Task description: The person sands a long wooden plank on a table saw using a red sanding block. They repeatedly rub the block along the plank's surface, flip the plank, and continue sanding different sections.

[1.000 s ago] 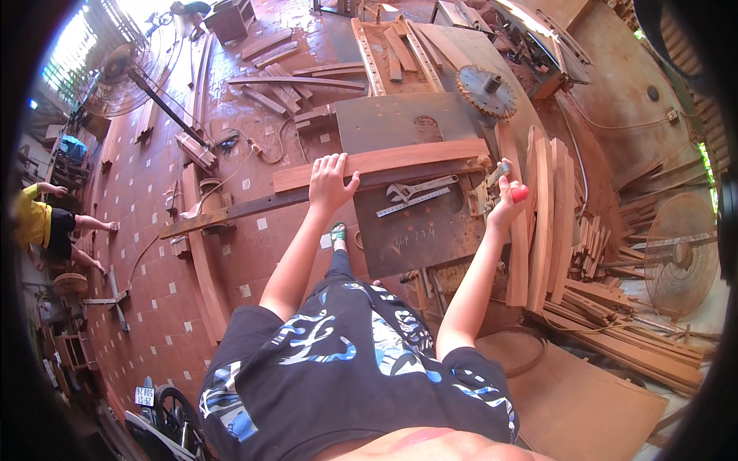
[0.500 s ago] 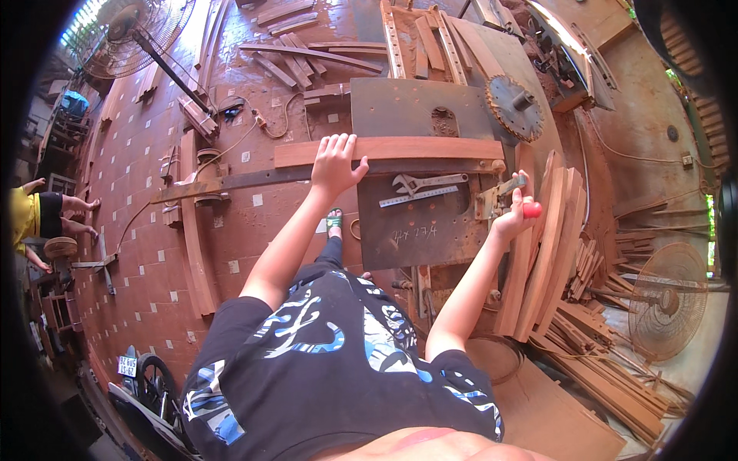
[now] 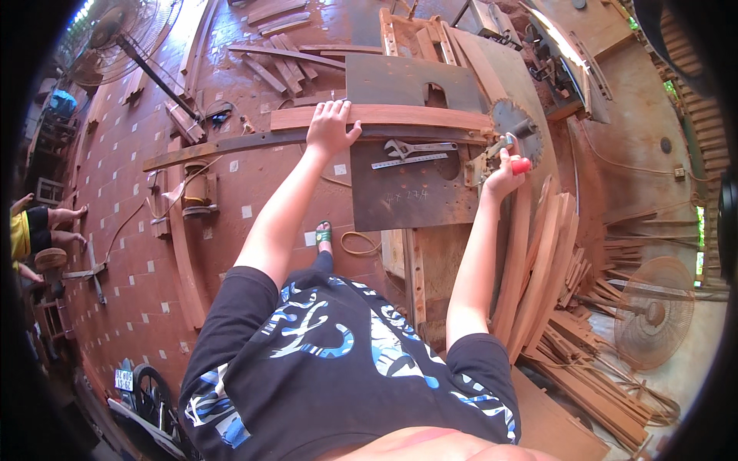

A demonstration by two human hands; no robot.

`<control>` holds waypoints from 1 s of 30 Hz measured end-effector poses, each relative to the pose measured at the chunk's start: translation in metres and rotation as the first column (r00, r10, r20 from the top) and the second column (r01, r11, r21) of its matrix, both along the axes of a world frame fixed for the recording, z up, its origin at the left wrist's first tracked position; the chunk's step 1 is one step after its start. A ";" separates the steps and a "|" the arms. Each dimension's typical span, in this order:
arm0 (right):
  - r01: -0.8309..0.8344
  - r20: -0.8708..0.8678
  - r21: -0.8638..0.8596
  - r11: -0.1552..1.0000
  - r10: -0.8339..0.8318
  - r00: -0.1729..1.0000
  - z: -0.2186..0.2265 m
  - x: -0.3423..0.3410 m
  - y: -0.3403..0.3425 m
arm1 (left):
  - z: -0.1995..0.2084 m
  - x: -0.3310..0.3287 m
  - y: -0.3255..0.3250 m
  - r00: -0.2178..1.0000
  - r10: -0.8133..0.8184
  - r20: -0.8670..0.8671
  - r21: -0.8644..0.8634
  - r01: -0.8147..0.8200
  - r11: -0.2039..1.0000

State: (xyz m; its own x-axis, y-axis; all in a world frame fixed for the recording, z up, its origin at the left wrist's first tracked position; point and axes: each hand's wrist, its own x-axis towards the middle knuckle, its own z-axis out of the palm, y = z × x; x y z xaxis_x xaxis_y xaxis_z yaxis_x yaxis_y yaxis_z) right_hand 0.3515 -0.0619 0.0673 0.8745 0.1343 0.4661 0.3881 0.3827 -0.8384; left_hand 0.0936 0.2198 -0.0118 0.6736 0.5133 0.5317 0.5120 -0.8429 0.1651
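Note:
Lying across the dark metal sliding table is a long reddish wooden board, set along a long metal fence bar. My left hand grips the board near its left end, fingers over the top and thumb out to the side. At the table's right edge my right hand is closed around the handle of a metal clamp; a red knob shows beside the fingers. The toothed circular saw blade stands just past the board's right end. Whether they touch I cannot tell.
An adjustable wrench and a white ruler lie on the table. Long boards are stacked right of my arm. Fans stand at far left and right. Another person in yellow is at the far left.
The sliding table, with the board, clamp and both my hands, has moved forward past the saw blade. The board's right end is now beside the blade. Both hands keep their grips.

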 end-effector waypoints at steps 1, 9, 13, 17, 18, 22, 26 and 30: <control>0.020 -0.024 -0.015 1.000 -0.020 1.000 0.000 0.005 0.011 | -0.001 0.006 0.010 1.000 0.005 -0.003 -0.001 -0.005 1.000; 0.088 -0.071 -0.061 0.994 -0.092 0.993 -0.004 0.055 0.085 | 0.001 0.052 0.085 1.000 0.003 -0.003 0.020 -0.003 1.000; 0.138 -0.068 -0.043 0.990 -0.140 0.988 0.001 0.067 0.125 | 0.001 0.070 0.119 1.000 -0.002 -0.013 0.029 0.002 1.000; 0.130 -0.126 -0.140 0.982 -0.148 0.981 0.006 0.079 0.148 | 0.002 0.085 0.144 1.000 -0.004 -0.002 0.032 0.004 0.999; 0.150 -0.148 -0.140 0.979 -0.170 0.974 0.012 0.075 0.153 | 0.002 0.087 0.148 1.000 0.008 -0.005 0.041 -0.007 0.999; 0.196 -0.055 -0.074 0.978 -0.200 0.978 0.001 0.082 0.158 | -0.001 0.086 0.148 0.999 0.015 -0.040 0.071 -0.012 0.997; 0.243 -0.027 -0.079 0.967 -0.246 0.969 -0.004 0.087 0.155 | 0.000 0.088 0.148 1.000 0.003 -0.020 0.072 -0.002 0.997; 0.232 -0.063 -0.121 0.965 -0.241 0.969 0.001 0.087 0.157 | -0.002 0.091 0.150 1.000 0.007 -0.026 0.059 -0.006 0.998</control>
